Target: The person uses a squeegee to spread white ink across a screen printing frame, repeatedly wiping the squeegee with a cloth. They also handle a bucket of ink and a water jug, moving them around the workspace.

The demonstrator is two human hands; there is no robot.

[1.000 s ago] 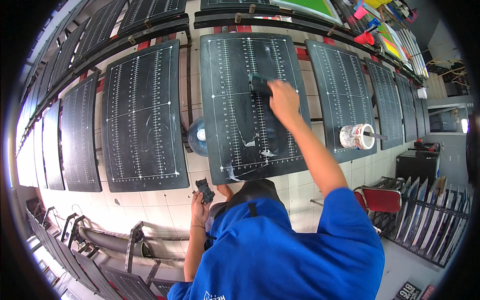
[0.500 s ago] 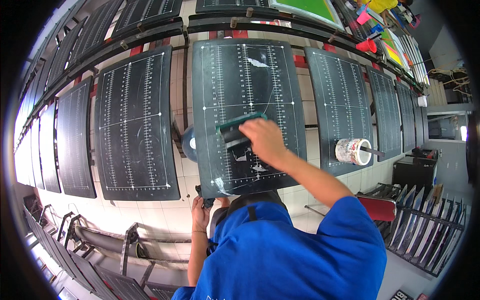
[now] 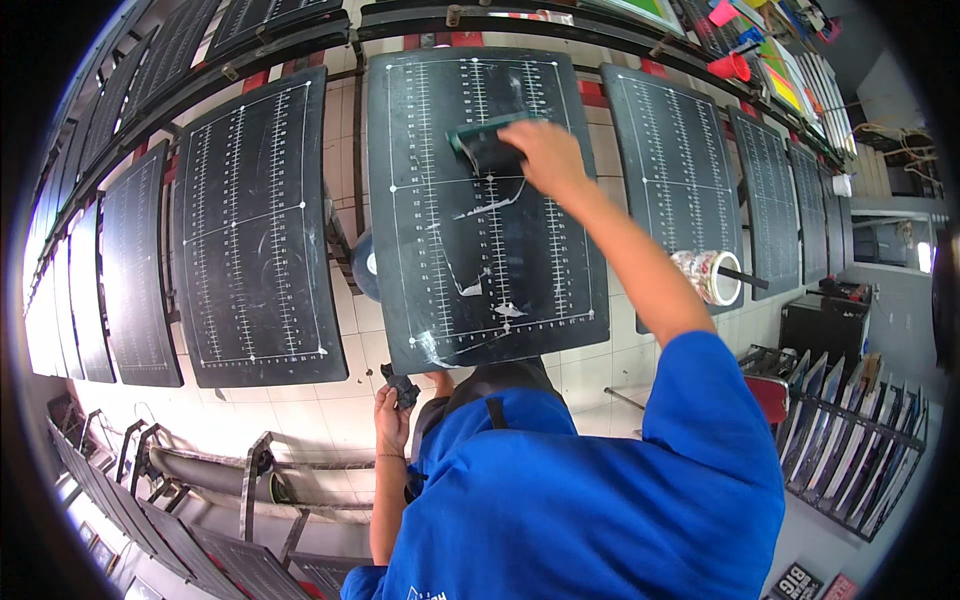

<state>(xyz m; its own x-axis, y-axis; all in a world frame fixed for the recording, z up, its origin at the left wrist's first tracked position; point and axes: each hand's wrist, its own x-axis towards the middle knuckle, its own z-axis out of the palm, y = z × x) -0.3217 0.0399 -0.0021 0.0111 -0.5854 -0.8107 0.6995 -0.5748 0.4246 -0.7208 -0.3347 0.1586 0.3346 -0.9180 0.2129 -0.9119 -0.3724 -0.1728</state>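
- Under the right hand (image 3: 545, 155), a dark block with a green edge (image 3: 485, 143) is pressed flat against the upper part of the centre black panel (image 3: 480, 210); the grip is closed over the block's right end, fingers wrapped on top, likely so the flat face meets the panel evenly.
- Below the grip, pale smears and streaks (image 3: 480, 285) run down the panel's lower half, with a patch near its bottom left corner.
- Arm stretched far up and away from the blue-shirted body, which lets the block reach the panel's top.
- Left hand (image 3: 392, 415) held low, well below and left of the right grip, just under the panel's bottom edge; closed on a small dark object (image 3: 402, 385), kind not clear.
- Right of the working arm, a patterned tape roll (image 3: 708, 275) sits on a dark peg between panels, near at hand.
- Left of the grip, a neighbouring black panel (image 3: 255, 225) with the same white scale lines hangs against the tiled wall (image 3: 345, 340).
- Versus half a second ago: the block then sat about mid-panel; it is now near the top. Left hand position unchanged.
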